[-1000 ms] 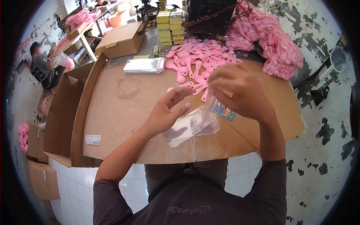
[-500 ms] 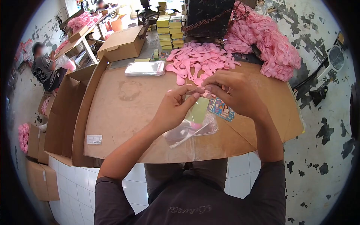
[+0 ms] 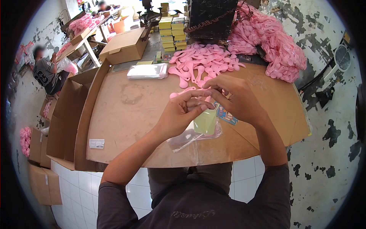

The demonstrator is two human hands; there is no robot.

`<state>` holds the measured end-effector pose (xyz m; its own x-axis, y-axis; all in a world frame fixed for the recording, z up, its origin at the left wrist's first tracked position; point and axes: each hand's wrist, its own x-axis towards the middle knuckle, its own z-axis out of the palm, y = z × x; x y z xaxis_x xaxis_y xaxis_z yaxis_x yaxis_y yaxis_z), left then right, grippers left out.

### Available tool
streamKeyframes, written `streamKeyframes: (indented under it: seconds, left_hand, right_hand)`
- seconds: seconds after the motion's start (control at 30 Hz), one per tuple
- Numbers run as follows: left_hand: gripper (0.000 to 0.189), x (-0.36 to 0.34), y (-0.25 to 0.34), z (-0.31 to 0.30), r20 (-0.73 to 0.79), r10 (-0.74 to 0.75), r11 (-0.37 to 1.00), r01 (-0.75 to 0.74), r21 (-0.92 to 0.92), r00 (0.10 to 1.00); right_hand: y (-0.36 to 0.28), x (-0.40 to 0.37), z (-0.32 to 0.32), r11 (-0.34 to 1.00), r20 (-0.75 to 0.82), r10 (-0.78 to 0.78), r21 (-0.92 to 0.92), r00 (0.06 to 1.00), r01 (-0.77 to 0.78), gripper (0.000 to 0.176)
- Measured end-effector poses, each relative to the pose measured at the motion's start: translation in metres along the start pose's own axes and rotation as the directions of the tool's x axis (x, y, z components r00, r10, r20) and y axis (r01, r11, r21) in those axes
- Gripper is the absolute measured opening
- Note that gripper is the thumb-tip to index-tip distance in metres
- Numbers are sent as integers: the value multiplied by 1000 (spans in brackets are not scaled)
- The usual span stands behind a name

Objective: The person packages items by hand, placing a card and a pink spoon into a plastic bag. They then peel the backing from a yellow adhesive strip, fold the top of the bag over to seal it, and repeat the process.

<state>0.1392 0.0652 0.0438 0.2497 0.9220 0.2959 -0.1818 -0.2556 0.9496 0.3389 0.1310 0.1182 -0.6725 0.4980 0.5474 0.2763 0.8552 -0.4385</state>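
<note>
My left hand [image 3: 178, 115] is closed on the top of a clear plastic bag [image 3: 206, 124] with a pale green card showing in it. My right hand [image 3: 241, 98] is pinched at the same top edge, its fingertips meeting those of the left. The fingers hide the bag's mouth. Beneath it, loose clear bags [image 3: 182, 140] lie on the cardboard. Printed cards [image 3: 228, 116] rest below my right hand, partly covered. A pink plastic spoon [image 3: 181, 93] lies just beyond my left fingers, in front of a heap of pink spoons [image 3: 206, 57].
A cardboard sheet [image 3: 118, 126] covers the table. On it are a pack of clear bags [image 3: 147, 71] and a white label [image 3: 97, 143]. An open carton [image 3: 63, 118] stands left. Bagged spoons [image 3: 282, 53] are piled right, stacked cards [image 3: 166, 34] behind. A person [image 3: 45, 72] sits far left.
The green card in its bag has tilted and come lower, towards me. My left fingers have curled in more, and more of the pink spoon beyond them shows.
</note>
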Motion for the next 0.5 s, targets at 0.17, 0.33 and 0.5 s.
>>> streamKeyframes:
  seconds: [0.17,0.33,0.5]
  left_hand:
    - [28,0,-1,-5,-67,-55,998,57,35,996]
    - [26,-5,9,3,-143,-2,942,49,332,990]
    - [33,-4,9,3,-150,50,767,58,638,987]
  right_hand:
    - [-4,3,5,994,-151,-63,-94,987,50,11]
    - [-10,4,20,859,-105,-371,-416,923,298,12]
    - [-5,4,36,688,-29,-430,-658,902,306,14]
